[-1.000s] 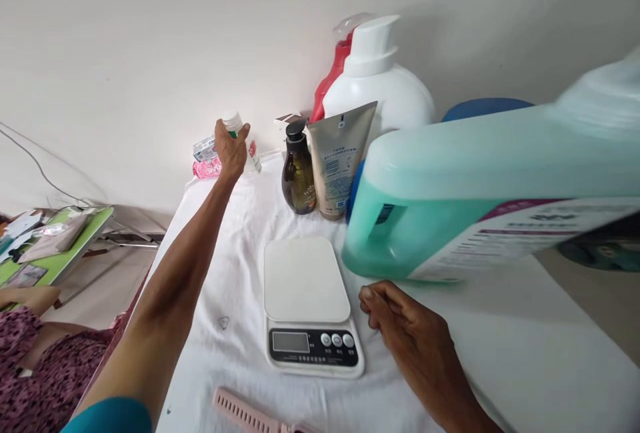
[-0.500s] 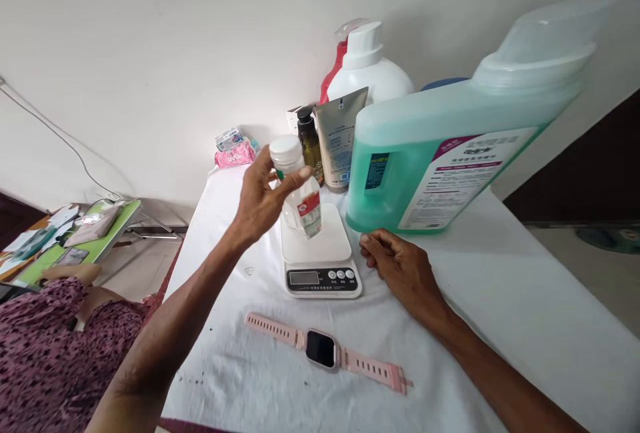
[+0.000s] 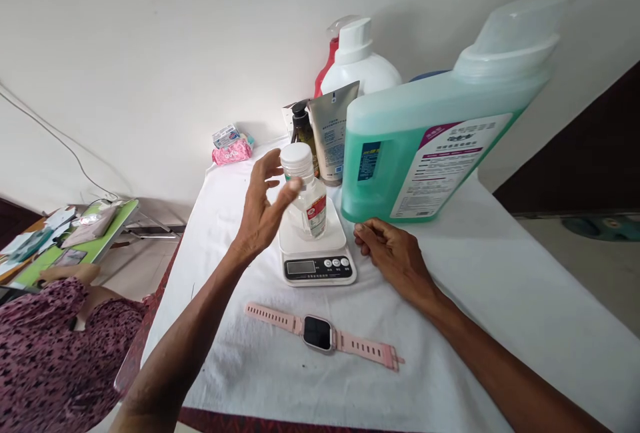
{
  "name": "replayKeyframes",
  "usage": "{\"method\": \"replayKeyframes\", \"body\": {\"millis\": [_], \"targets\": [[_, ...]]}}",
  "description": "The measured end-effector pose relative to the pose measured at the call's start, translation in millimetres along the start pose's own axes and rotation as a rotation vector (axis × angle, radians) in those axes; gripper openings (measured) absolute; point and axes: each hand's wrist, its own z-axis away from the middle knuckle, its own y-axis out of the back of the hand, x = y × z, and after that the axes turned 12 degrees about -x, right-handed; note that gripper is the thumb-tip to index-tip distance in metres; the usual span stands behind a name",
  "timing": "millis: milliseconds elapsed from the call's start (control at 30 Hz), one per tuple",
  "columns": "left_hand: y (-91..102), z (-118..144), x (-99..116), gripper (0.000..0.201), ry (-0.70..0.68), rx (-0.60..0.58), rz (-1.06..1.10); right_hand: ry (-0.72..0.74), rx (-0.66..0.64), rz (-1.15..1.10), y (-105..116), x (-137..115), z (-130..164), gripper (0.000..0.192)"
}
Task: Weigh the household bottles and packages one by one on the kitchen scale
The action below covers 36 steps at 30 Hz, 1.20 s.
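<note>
My left hand [image 3: 263, 209] holds a small clear bottle [image 3: 306, 194] with a white cap and a red label, upright, its base on or just above the white platform of a digital kitchen scale [image 3: 315, 254]. My thumb presses the bottle's neck and my fingers spread behind it. My right hand [image 3: 393, 253] rests on the white cloth just right of the scale, fingers loosely curled, holding nothing. A pink smartwatch [image 3: 320, 333] lies flat in front of the scale.
A big teal detergent jug [image 3: 430, 146] stands behind my right hand. Behind the scale are a dark pump bottle [image 3: 301, 127], a grey tube [image 3: 331, 129], a white jug [image 3: 359, 63] and a red bottle. Pink and white packets [image 3: 231, 147] lie far left. Table edge runs left.
My left hand picked the small bottle up from the far left of the table, carried it toward me and lowered it onto the scale. My right hand stayed put.
</note>
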Motion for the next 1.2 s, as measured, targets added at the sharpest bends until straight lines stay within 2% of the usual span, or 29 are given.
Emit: {"method": "replayKeyframes", "body": {"millis": [133, 233, 300, 400, 833, 1200], "targets": [[7.2, 21, -47, 0.052, 0.191, 0.124, 0.094, -0.015, 0.005, 0.013, 0, 0, -1, 0.046], [5.7, 41, -90, 0.057, 0.343, 0.16, 0.161, -0.023, 0.009, 0.018, -1, 2, -2, 0.047], [3.0, 52, -112, 0.056, 0.377, 0.162, 0.169, -0.025, 0.007, 0.025, -2, 3, -2, 0.047], [-0.1, 61, -128, 0.053, 0.376, 0.143, 0.148, -0.033, 0.007, 0.029, -2, 5, -3, 0.048], [1.6, 63, -133, 0.041, 0.373, 0.068, 0.042, -0.073, 0.001, 0.012, -2, 4, -3, 0.048], [3.4, 60, -122, 0.056, 0.402, 0.069, 0.102, -0.054, 0.002, 0.018, -2, 4, -3, 0.049]]}}
